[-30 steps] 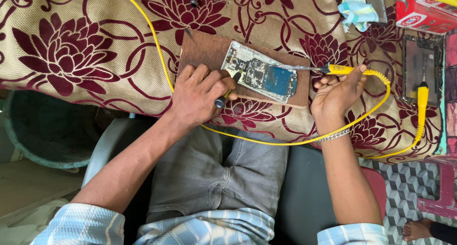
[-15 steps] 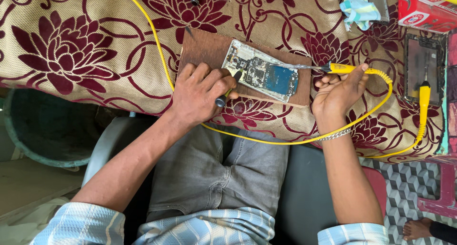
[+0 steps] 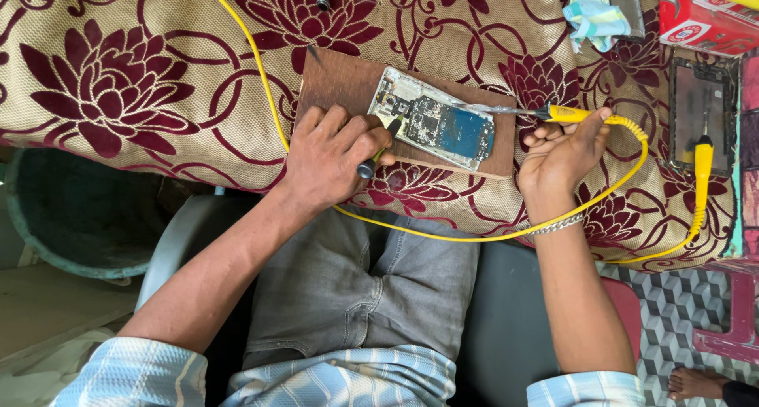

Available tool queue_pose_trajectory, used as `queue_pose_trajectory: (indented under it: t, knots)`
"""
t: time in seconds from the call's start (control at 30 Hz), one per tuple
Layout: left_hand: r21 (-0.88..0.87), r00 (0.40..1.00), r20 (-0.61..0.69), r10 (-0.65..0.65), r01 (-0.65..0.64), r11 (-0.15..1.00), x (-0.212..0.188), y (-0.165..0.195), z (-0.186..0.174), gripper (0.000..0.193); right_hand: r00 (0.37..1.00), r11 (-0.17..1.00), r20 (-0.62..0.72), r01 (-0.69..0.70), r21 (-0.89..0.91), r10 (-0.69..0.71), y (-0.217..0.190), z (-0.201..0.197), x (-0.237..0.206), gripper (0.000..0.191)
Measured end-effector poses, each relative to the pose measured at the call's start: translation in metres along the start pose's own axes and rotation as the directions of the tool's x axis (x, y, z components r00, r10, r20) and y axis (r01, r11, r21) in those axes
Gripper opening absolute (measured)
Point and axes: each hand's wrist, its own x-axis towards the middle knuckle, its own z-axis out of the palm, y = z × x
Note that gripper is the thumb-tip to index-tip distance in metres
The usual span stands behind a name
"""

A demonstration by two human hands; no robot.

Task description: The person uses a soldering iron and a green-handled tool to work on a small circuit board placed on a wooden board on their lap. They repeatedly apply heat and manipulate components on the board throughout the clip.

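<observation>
The left hand [image 3: 332, 158] pinches a dark tool [image 3: 378, 155] against an opened phone [image 3: 433, 121] – steadying it – while the right hand [image 3: 563, 150] grips a yellow soldering iron [image 3: 545, 112] at its edge.

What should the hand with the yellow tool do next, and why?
Probably ease the yellow tool's metal tip a little further onto the opened phone board. The right hand holds it level with the tip just at the board's edge, while the left hand presses a dark-handled tool at the other side.

left hand [image 3: 328, 158]: fingers curled, gripping | right hand [image 3: 563, 150]: fingers pinched, gripping
</observation>
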Motion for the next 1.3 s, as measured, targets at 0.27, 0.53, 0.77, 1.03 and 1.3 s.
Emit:
queue_pose_trajectory:
  t: [0.27,0.53,0.77,1.03,1.3]
  knots:
    - [-0.005,1.000,-0.004,0.006,-0.006,1.000,0.0005,0.0003,-0.0002,0.036,0.999,1.000,0.033,0.017,0.008,-0.017,0.0003,-0.0003,0.0001,0.039]
    - [-0.020,1.000,-0.007,0.009,-0.009,1.000,0.0013,-0.0006,-0.0010,0.037,0.997,1.000,0.076,0.030,0.004,-0.030,0.0006,0.0006,-0.0003,0.036]
    - [-0.003,1.000,-0.007,0.012,-0.012,1.000,-0.0007,-0.0008,0.0012,0.037,0.997,0.999,0.072,0.033,-0.006,-0.033,0.0015,-0.0002,-0.0008,0.037]
    - [-0.024,1.000,-0.005,0.005,-0.005,1.000,-0.0003,-0.0004,-0.0001,0.037,0.995,1.000,0.091,0.031,0.000,-0.031,0.0011,-0.0005,-0.0007,0.037]
    - [-0.022,1.000,-0.013,0.005,-0.005,1.000,0.0017,0.0004,-0.0010,0.036,0.992,1.000,0.120,0.028,-0.001,-0.028,0.0003,-0.0013,-0.0007,0.038]
